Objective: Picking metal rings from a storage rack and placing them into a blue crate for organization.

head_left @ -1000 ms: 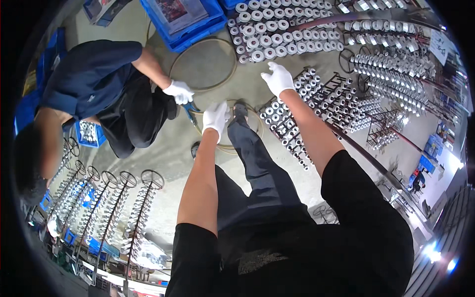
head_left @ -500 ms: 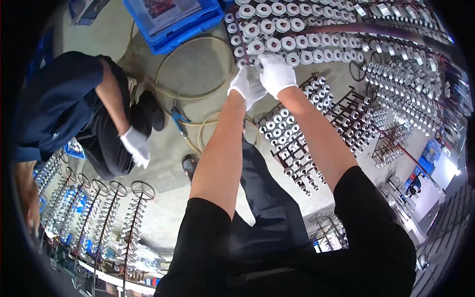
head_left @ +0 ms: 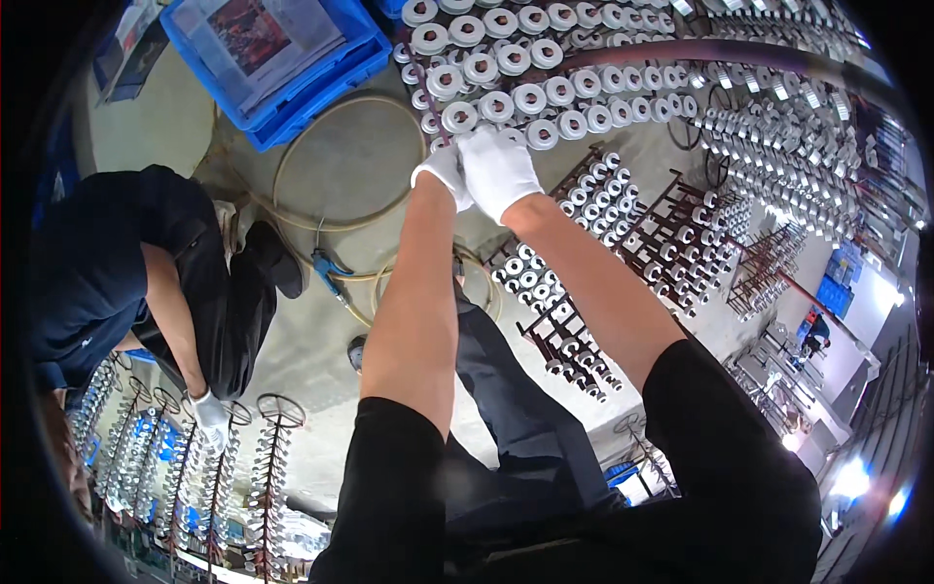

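Both my hands wear white gloves and are held close together at the near left corner of a rack of round silver metal parts (head_left: 528, 98). My left hand (head_left: 443, 173) is closed beside the rack's brown end bar (head_left: 422, 83). Right against it, my right hand (head_left: 498, 175) shows its back, with the fingers curled down at the lowest row of parts. Whatever lies between the fingers of either hand is hidden. The parts nearest my hands are flanged rings set on the rack's prongs.
Left of me a person in dark clothes (head_left: 117, 253) bends, a gloved hand (head_left: 209, 420) at upright racks of small parts (head_left: 268, 477). A blue crate (head_left: 277, 122) stands beyond a coiled hose (head_left: 275, 185) and a blue air gun (head_left: 329, 265). More loaded racks (head_left: 681, 253) stand at right.
My hands have drawn together, the left one curling from a more spread pose. The view has shifted, so the rack appears further left and lower. The person's gloved hand has reached down to the upright racks.
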The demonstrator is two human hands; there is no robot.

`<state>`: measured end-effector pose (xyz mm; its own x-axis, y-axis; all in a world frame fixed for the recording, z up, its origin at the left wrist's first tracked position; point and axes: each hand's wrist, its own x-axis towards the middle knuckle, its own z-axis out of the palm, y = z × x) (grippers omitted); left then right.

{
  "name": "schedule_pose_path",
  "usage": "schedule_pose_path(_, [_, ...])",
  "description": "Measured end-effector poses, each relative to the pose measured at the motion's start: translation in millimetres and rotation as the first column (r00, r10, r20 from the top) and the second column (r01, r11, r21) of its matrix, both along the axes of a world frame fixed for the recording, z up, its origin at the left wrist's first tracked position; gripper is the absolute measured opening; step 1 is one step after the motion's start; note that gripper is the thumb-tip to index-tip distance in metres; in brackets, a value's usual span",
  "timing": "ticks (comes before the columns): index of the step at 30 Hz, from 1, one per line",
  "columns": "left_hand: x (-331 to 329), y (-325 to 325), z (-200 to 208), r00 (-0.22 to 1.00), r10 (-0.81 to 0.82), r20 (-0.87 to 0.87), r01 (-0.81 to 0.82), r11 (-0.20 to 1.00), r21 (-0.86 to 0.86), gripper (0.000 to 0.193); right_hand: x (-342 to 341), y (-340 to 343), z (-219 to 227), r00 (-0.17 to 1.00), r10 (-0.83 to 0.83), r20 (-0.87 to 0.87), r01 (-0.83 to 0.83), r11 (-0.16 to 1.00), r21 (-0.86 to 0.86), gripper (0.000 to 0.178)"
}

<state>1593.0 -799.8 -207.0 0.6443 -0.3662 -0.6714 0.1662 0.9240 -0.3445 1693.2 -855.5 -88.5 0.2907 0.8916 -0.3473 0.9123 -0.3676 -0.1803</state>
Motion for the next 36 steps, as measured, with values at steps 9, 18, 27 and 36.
schedule_pose_path(9, [15,4,-48,0.998,-0.048,0.046,0.045,0.998,0.049,0.034,2,4,1,0.999,0.030,0.020,-0.032,0.994,0.108,0.014])
schedule_pose_path(18, [25,-6,37,0.961,0.115,-0.251,0.007,0.900,0.436,0.030,3,8,5,0.988,-0.152,-0.038,0.155,0.984,0.093,0.016])
schedule_pose_path(27, [42,-2,48,0.936,0.167,-0.310,-0.041,0.926,0.375,0.030,17,9,7,0.950,-0.237,-0.203,0.252,0.966,0.051,0.019])
schedule_pose_path(36, [8,-16,39,0.954,0.300,-0.019,-0.283,0.919,0.275,0.030,19,-3,123,0.715,-0.226,-0.661,0.343,0.938,0.050,0.034])
